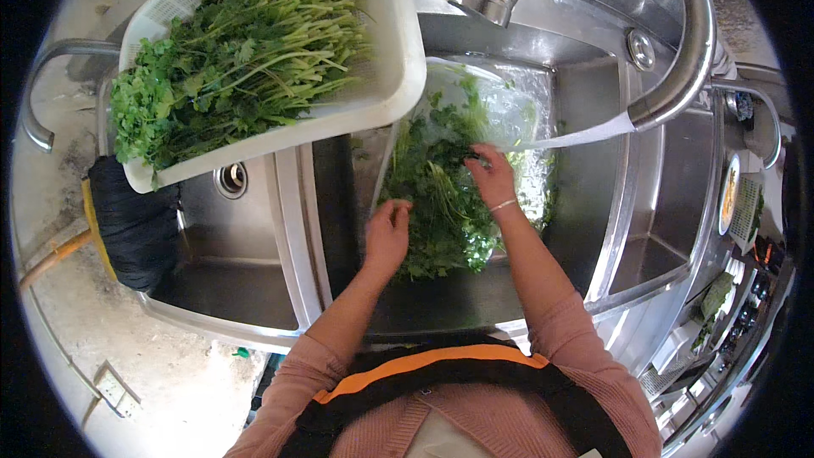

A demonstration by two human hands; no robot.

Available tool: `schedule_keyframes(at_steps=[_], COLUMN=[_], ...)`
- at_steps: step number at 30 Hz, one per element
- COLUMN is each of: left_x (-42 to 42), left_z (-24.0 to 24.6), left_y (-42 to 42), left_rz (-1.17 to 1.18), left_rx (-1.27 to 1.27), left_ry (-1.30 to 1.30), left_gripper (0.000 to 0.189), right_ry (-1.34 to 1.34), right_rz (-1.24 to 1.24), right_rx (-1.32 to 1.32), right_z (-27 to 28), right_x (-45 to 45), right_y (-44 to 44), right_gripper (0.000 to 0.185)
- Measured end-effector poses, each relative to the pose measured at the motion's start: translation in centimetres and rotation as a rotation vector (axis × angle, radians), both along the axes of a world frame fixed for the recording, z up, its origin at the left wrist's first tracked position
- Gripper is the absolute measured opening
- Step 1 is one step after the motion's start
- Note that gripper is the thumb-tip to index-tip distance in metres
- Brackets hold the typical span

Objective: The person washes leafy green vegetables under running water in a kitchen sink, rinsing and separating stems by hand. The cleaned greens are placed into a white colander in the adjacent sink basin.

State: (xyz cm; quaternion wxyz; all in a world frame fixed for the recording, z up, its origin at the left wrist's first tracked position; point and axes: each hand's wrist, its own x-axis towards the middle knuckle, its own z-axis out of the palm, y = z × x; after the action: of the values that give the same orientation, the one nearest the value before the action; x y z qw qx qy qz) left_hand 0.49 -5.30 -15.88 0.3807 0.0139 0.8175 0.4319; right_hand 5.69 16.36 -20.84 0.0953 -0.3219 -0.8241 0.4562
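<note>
Loose cilantro (pixel 439 203) lies in a pale basket, partly hidden by the greens, inside the middle stainless steel sink basin (pixel 572 222). My left hand (pixel 388 232) is at the left edge of these greens, thumb and fingers close together; whether a stem is between them cannot be told. On the right, my right hand (pixel 493 178) is over the greens with its fingers curled at dark leaves; a firm hold is not plain. Water (pixel 566 138) streams from the curved metal faucet (pixel 674 95) into the basin, beside my right hand.
A white perforated plastic basket (pixel 407 70) of cilantro bunches (pixel 254 70) rests over the left basin (pixel 235 248). Another faucet spout (pixel 499 3) is at the back. Black netting (pixel 133 222) hangs at the left rim. Further right are another basin (pixel 674 191) and a plate (pixel 729 194) of food.
</note>
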Motion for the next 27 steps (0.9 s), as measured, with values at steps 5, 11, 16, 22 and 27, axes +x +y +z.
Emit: schedule_keyframes(at_steps=[5, 11, 16, 22, 27], left_x=[-1.3, -2.7, -3.0, -3.8, -3.7], left_z=[1.9, 5.7, 7.4, 10.9, 13.7], left_y=[2.2, 5.6, 7.3, 5.6, 5.1], left_rz=[0.148, -0.005, -0.135, 0.084, 0.188], left_rx=[0.235, 0.401, 0.567, 0.621, 0.91], left_ry=[0.103, 0.085, 0.061, -0.323, -0.483], left_gripper=[0.02, 0.031, 0.027, 0.012, 0.005], right_ry=[0.23, 0.397, 0.449, 0.445, 0.537], right_rz=[-0.326, -0.312, -0.223, -0.139, -0.077], right_rx=[-0.889, -1.13, -1.071, -1.017, -1.015], right_z=[3.4, 8.2, 12.0, 16.6, 18.9], right_x=[3.4, 4.7, 4.4, 4.6, 5.7], right_y=[-0.1, -1.0, -1.1, -0.8, -1.2], right_gripper=[0.025, 0.023, 0.029, 0.032, 0.033])
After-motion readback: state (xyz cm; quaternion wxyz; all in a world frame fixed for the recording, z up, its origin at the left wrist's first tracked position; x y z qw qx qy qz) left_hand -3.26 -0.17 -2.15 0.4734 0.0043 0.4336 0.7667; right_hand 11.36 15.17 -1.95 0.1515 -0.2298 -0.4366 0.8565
